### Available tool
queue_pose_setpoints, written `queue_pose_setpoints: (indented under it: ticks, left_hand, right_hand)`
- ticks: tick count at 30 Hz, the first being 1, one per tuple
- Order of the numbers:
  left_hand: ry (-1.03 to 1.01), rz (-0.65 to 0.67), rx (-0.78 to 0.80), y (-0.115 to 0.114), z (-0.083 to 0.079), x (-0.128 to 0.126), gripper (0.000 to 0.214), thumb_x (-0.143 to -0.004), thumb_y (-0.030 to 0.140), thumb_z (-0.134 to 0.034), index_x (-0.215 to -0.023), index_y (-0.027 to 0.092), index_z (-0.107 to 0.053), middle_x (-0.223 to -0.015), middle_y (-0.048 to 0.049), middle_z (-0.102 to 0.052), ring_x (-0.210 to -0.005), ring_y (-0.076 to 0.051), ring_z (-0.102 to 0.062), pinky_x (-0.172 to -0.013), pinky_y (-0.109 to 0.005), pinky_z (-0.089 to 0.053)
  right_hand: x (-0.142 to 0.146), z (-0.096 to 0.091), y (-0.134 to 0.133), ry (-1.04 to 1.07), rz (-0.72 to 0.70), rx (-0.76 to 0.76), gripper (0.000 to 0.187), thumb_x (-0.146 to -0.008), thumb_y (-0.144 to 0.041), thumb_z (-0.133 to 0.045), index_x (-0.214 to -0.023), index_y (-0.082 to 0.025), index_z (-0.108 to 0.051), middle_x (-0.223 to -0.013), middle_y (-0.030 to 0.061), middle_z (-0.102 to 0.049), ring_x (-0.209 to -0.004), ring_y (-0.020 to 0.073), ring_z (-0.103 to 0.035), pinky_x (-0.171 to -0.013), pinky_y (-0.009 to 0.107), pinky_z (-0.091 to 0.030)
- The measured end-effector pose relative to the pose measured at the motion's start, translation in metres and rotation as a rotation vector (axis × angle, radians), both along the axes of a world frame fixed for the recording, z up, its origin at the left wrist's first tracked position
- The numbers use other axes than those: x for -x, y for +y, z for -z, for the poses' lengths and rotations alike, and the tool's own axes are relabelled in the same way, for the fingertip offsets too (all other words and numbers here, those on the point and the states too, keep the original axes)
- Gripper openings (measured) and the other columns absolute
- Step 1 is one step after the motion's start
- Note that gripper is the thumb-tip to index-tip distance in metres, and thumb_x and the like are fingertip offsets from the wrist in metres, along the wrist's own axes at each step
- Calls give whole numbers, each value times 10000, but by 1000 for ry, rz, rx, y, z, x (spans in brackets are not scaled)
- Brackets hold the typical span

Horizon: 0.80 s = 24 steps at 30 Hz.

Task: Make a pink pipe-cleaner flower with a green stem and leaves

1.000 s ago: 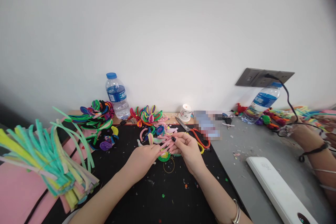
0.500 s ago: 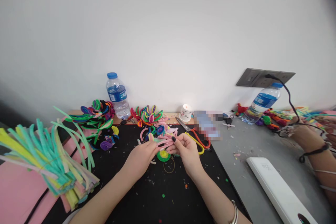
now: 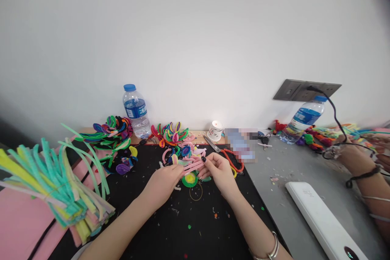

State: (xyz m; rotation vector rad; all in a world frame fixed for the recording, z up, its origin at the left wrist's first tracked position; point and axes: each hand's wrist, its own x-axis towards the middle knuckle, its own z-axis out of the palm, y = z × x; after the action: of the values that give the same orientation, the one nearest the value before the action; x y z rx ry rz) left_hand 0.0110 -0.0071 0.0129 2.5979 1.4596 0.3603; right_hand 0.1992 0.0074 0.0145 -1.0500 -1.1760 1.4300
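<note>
Left hand point(image 3: 164, 180) + right hand point(image 3: 218, 172) | pink strips point(image 3: 193, 166) | held between both hands

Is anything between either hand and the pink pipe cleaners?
Nothing visible: the left hand and right hand both pinch the pink pipe cleaners. The green-and-yellow coil lies on the black mat, outside their grip.

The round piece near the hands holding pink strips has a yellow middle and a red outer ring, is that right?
Not quite: in the head view, the round piece has a green outer ring around its yellow middle. The pink strips are held between the left hand and right hand.
</note>
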Motion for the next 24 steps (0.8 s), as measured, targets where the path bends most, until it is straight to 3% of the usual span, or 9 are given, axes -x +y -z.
queue_pose_setpoints:
  ticks: [6, 16, 20, 24]
  left_hand:
    - [-2, 17, 26, 2, 1, 2, 308, -924, 241, -276, -794, 156, -542, -739, -48, -597, -660, -175, -572, -563, -244, -366]
    - [-225, 64, 118, 2, -2, 2, 330, -925, 251, -249, -747, 172, -515, -712, -31, -563, -643, -157, -522, -578, -237, -355]
    - [-401, 28, 191, 2, -6, 2, 325, -930, 285, -240, -813, 182, -525, -755, -26, -574, -693, -163, -521, -632, -249, -365]
    - [-460, 16, 229, 4, -5, 4, 351, -929, 335, -248, -728, 179, -490, -689, -3, -526, -640, -148, -482, -617, -246, -347]
  right_hand:
    - [-7, 0, 4, -131, -41, -105, 266, -772, -395, -580, -675, -184, -450, -532, -30, -590, -469, 118, -587, -465, 223, -472]
    - [-8, -2, 5, 87, -123, -65, 305, -791, -384, -580, -625, -166, -448, -495, -56, -499, -371, 37, -364, -346, 154, -255]
    - [-9, -2, 5, 96, -134, -43, 294, -791, -377, -584, -633, -161, -462, -527, -37, -539, -382, 45, -404, -353, 158, -287]
    - [-13, -2, 6, 56, -184, -18, 288, -796, -386, -572, -648, -153, -489, -576, -9, -590, -393, 58, -452, -384, 178, -352]
